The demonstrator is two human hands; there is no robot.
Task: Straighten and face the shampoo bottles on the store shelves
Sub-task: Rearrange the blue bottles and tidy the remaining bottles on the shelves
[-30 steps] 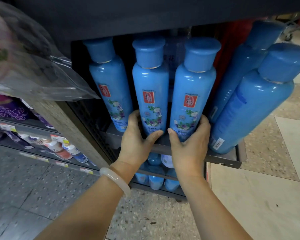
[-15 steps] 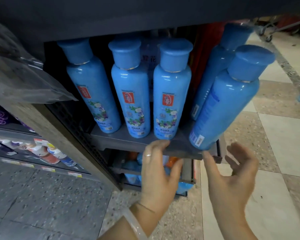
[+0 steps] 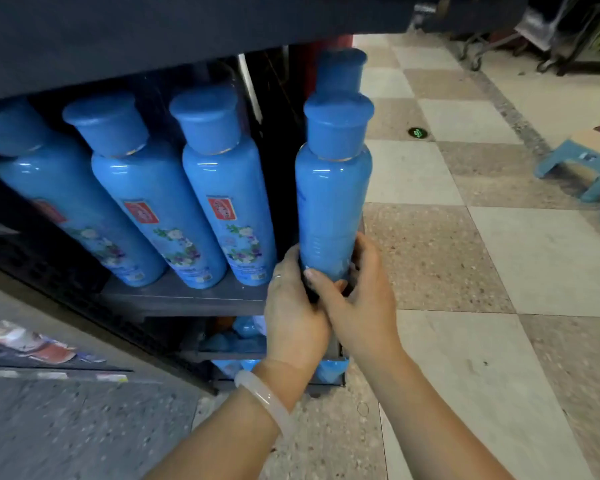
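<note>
Blue shampoo bottles stand in a row on a dark shelf (image 3: 187, 299). Three on the left (image 3: 73, 209), (image 3: 153, 209), (image 3: 227, 202) show red-and-flower labels to the front. At the shelf's right end, a fourth blue bottle (image 3: 331, 195) stands upright with its plain side toward me. My left hand (image 3: 293, 313) and my right hand (image 3: 361, 299) both grip its base from either side. Behind it, only the cap of another blue bottle (image 3: 340, 72) shows.
A lower shelf (image 3: 274, 355) holds more blue bottles under my hands. The shelf above (image 3: 187, 39) overhangs the caps. Tiled floor (image 3: 465, 237) stretches to the right, with a small blue stool (image 3: 582, 168) and cart wheels (image 3: 475, 60) farther off.
Both hands left the middle bottles, swung right with open fingers, and now clasp the right-end bottle's base. That bottle, tilted before, stands upright. My view has shifted right.
</note>
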